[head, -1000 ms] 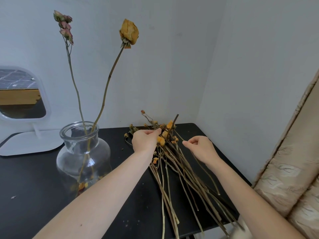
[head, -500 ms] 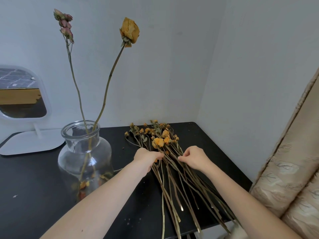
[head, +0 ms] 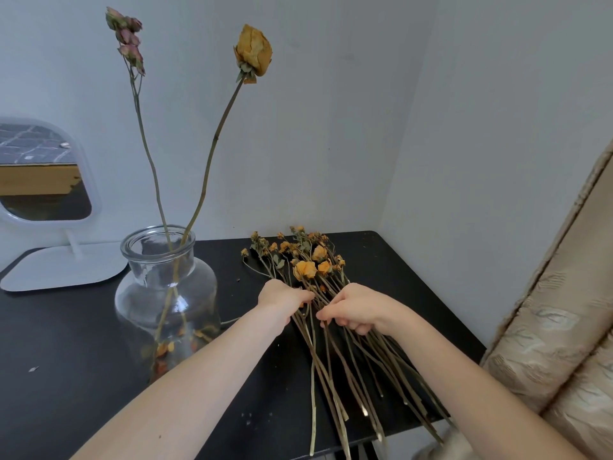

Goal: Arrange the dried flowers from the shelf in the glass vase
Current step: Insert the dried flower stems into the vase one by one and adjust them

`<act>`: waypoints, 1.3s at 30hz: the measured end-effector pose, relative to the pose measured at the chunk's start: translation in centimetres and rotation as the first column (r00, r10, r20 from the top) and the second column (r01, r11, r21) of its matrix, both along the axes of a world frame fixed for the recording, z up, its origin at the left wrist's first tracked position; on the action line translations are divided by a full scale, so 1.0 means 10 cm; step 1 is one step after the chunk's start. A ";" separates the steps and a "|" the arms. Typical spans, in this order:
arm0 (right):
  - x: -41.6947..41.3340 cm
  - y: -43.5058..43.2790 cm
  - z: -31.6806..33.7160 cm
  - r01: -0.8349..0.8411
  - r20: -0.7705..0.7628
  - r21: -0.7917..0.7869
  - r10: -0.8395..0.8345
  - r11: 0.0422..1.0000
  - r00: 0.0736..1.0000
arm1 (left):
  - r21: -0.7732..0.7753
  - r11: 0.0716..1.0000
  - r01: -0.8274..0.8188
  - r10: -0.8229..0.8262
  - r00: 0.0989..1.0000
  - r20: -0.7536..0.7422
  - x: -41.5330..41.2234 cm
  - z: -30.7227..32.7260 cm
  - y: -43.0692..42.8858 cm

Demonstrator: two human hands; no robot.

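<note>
Loose dried flowers (head: 305, 269), small orange-yellow heads on long thin tan stems, are laid flat on the matte black tabletop (head: 66, 343). The heads are turned toward the wall and the cut ends overhang the near edge. The clear, round-shouldered glass vase (head: 166, 293) is stood to their left, apart from them. Two tall stems are seated in it: a dried yellow rose (head: 253, 53) and a sprig of pink buds (head: 127, 38).

The right hand (head: 356, 308) is curled round several stems just below the heads; a gathering hold is judged. The left hand (head: 282, 298) is set against the same stretch from the other side, knuckles up. Its fingertips are buried among the stems, so a closed pinch cannot be confirmed.

Handling, as judged:
- The weight is expected to be very slight.
- The stems look stiff but brittle, and are likely to snap if bent.
- The heads look crumbly; pale flecks are seen scattered on the tabletop.
- The stems are crossed over one another, so one is best drawn out lengthwise, not lifted sideways.
- Hold is best taken on the bare stem below the heads, never on the blooms.
- The vase neck is narrower than its body, so cut ends should be fed in first.
</note>
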State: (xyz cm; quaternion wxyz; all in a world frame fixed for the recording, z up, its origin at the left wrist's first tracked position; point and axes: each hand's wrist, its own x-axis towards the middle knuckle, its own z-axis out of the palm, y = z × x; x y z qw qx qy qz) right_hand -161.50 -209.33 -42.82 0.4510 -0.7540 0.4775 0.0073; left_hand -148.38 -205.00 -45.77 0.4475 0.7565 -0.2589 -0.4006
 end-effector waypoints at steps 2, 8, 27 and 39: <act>-0.03 -0.01 0.01 0.017 0.013 0.022 -0.017 1.000 1.000 | 0.002 1.000 0.024 -0.024 0.998 0.050 0.01 0.01 0.01; -0.14 -0.06 0.04 0.060 0.012 0.022 -0.060 0.998 0.998 | 0.006 0.999 0.045 -0.045 0.990 0.135 0.07 0.05 0.03; -0.14 -0.23 -0.22 0.076 -0.049 -0.486 -0.114 0.871 0.992 | -0.117 0.990 0.073 -0.034 0.952 0.304 0.14 0.17 0.05; 0.02 -0.18 -0.27 -0.030 -0.189 -0.445 -0.061 0.895 0.980 | -0.069 0.992 0.109 -0.076 0.926 0.370 0.17 0.09 0.13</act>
